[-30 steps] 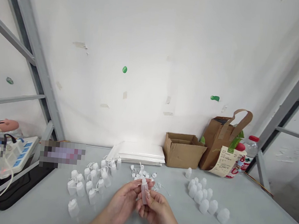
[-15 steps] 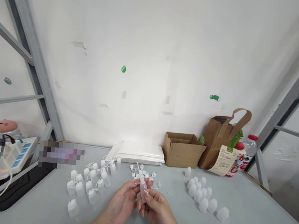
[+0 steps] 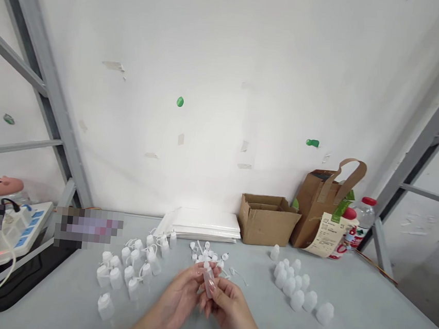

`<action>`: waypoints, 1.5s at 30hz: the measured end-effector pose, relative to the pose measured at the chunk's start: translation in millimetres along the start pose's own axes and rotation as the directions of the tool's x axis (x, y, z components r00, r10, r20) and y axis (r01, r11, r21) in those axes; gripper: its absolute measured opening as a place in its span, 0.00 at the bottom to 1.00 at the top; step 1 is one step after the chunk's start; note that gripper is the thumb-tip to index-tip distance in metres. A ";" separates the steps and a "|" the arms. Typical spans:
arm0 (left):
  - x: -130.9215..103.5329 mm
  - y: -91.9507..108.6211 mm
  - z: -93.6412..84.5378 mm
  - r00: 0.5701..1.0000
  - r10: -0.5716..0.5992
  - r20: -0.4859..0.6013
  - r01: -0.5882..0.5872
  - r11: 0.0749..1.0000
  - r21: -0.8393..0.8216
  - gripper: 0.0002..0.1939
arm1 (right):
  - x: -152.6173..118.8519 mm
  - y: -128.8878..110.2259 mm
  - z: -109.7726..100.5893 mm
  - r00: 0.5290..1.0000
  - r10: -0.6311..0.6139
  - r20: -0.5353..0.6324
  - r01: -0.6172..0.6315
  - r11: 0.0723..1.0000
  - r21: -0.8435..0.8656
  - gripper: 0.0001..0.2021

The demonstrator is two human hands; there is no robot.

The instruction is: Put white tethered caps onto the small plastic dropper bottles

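Observation:
A small translucent bottle is held upright and slightly tilted between both hands at the lower middle. My right hand grips its body, with the thumb on the front. The fingers of my left hand are closed at its upper part, near the white top. Just behind the hands lies a heap of white caps with thin strips, partly hidden by the fingers. Several bottles with white caps stand to the left. On the right are several translucent bottles or caps without strips.
Flat white packages are stacked against the wall, beside an open cardboard box. Farther right stand a brown paper bag and a red-capped bottle. At the left edge lie a power strip and cables.
The white tip on the held bottle's top looks shorter, with my left fingers closer around it. The view has shifted slightly; the other objects keep their places.

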State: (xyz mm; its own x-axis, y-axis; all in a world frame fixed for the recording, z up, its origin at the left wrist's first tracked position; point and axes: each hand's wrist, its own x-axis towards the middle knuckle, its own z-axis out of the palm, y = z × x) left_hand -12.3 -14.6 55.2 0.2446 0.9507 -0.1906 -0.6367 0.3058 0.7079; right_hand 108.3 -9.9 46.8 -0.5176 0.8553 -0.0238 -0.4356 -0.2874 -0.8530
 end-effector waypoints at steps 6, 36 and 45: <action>-0.6 -0.3 1.3 0.999 0.020 0.027 -0.022 0.998 0.057 0.11 | 0.0 2.0 -1.2 1.000 -0.016 0.013 0.016 1.000 -0.001 0.20; 3.9 1.7 -0.5 0.987 0.159 -0.038 -0.139 0.939 0.315 0.21 | 9.1 5.4 -15.9 0.992 -0.127 -0.017 0.111 0.921 -0.374 0.20; 8.9 5.3 -17.9 0.917 0.273 -0.289 -0.205 0.948 0.243 0.16 | 19.3 -7.6 -44.7 0.949 -0.275 -0.152 0.083 0.687 -0.722 0.14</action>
State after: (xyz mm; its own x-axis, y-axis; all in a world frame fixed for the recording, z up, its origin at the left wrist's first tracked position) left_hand -26.6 -3.6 45.1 -0.1612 0.9707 -0.1784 -0.4758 0.0819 0.8757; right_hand 134.6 28.0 29.5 -0.2595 0.9566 0.1322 0.1894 0.1847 -0.9644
